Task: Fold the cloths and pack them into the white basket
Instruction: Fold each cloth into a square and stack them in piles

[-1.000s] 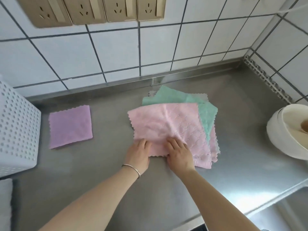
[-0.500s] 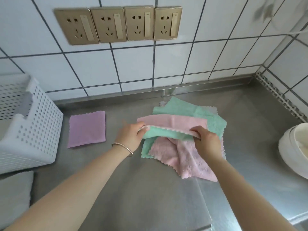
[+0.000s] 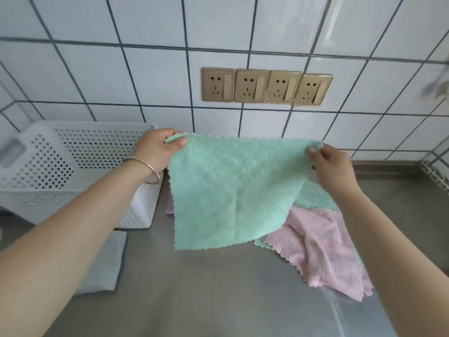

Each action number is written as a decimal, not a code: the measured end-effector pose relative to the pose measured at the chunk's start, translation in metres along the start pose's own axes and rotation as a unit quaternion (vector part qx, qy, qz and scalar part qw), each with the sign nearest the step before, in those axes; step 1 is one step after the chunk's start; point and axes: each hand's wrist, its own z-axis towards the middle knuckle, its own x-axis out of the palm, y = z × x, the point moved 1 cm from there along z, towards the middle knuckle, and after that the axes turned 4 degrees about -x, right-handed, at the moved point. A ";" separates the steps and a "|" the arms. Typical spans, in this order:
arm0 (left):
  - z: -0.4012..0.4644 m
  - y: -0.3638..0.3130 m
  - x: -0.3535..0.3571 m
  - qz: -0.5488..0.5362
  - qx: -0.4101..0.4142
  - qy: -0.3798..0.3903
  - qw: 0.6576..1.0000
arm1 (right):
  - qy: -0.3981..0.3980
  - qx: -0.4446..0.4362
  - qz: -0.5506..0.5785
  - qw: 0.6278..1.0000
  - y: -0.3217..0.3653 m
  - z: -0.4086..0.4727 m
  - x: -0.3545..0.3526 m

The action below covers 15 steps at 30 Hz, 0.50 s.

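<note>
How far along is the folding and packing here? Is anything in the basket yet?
Early days. A grey cloth lies folded on the counter in front of the white basket, whose inside shows no cloth. In hand: the left hand and right hand pinch the top corners of a green cloth, held up unfolded. Left: a crumpled pink cloth and another green one beneath it, then all the packing.

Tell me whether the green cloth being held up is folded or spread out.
Spread out. The green cloth hangs as one flat layer, the left hand and right hand each pinching a top corner above the counter.
</note>
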 end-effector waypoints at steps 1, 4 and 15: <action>-0.002 0.005 -0.012 -0.008 -0.004 -0.001 1.000 | 0.000 0.003 0.028 1.000 0.006 -0.003 0.005; -0.021 0.022 -0.047 -0.068 -0.008 0.054 0.996 | 0.012 0.010 0.097 0.995 0.023 -0.023 0.014; -0.162 0.157 -0.048 0.014 -0.103 0.328 0.939 | 0.273 0.184 -0.026 0.944 -0.057 -0.193 0.065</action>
